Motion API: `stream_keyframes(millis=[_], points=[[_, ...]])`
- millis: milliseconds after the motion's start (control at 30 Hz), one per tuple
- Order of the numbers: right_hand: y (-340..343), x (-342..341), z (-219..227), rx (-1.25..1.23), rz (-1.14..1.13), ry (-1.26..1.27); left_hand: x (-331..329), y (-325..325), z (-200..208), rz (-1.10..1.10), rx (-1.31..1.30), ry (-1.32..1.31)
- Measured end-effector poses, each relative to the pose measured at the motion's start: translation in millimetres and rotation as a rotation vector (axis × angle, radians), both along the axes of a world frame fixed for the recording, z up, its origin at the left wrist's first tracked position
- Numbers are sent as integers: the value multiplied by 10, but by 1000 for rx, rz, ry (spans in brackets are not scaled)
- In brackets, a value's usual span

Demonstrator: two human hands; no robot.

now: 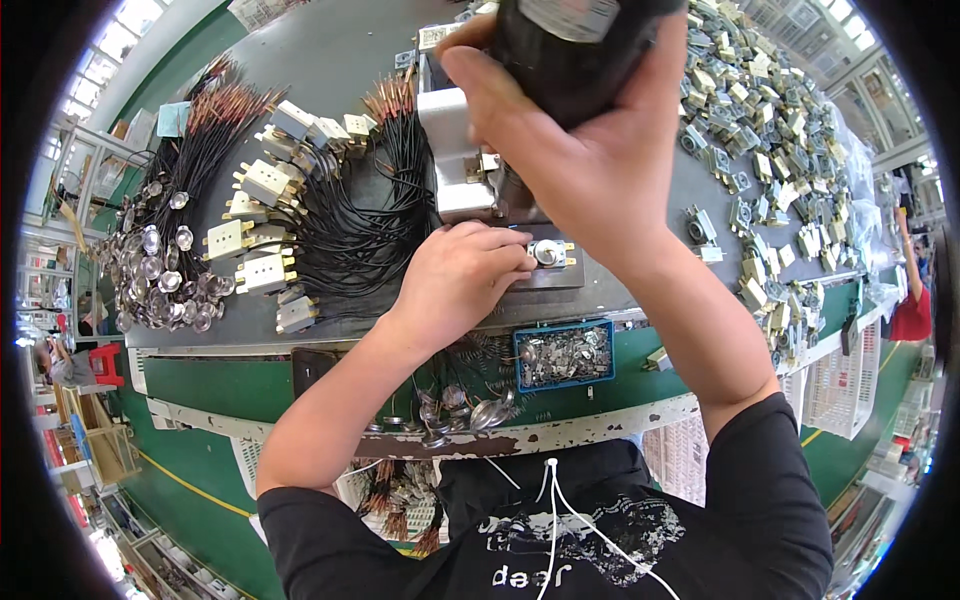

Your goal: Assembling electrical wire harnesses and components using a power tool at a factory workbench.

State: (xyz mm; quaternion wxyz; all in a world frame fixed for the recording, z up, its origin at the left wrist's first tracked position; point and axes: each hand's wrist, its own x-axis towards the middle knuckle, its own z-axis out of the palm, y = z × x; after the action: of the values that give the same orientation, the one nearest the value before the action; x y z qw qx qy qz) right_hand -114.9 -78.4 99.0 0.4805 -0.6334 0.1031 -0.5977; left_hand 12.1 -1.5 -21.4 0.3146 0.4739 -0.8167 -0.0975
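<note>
— Checked above the small metal part (pixel 549 253)?
— Found obstructed; overhung by the black cylinder (pixel 575 60) and right hand (pixel 600 165), with the silver machine body (pixel 463 150) standing behind.

— Inspected the left approach?
— Found closed by the left hand (pixel 465 268), at the part's edge; farther left, barred by black cables (pixel 350 235) and white connectors (pixel 268 183).

— Examined the right?
— Noted a narrow bare stretch of tabletop (pixel 698 185) beside the right forearm (pixel 695 320), then blocked by heaped parts (pixel 765 150).

— Surveyed the far left?
— Recorded as open, beyond the cables.

— Viewed the front?
— Found partly taken by a blue tray (pixel 566 384).
</note>
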Motion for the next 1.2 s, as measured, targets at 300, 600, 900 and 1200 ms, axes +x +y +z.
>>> stream_keyframes(millis=[300, 600, 900, 1200], points=[[31, -257, -254, -53, -59, -30, -32, -30, 36, -1, -16, -1], [15, -254, -377, 9, -148, 98, -40, -14, 62, 9, 33, 5], [-109, -268, -175, 330, 194, 256, -112, -21, 248, 118, 225, 10], [119, -154, -270, 120, 68, -18, -28, -101, 161, 94, 286, -156]])
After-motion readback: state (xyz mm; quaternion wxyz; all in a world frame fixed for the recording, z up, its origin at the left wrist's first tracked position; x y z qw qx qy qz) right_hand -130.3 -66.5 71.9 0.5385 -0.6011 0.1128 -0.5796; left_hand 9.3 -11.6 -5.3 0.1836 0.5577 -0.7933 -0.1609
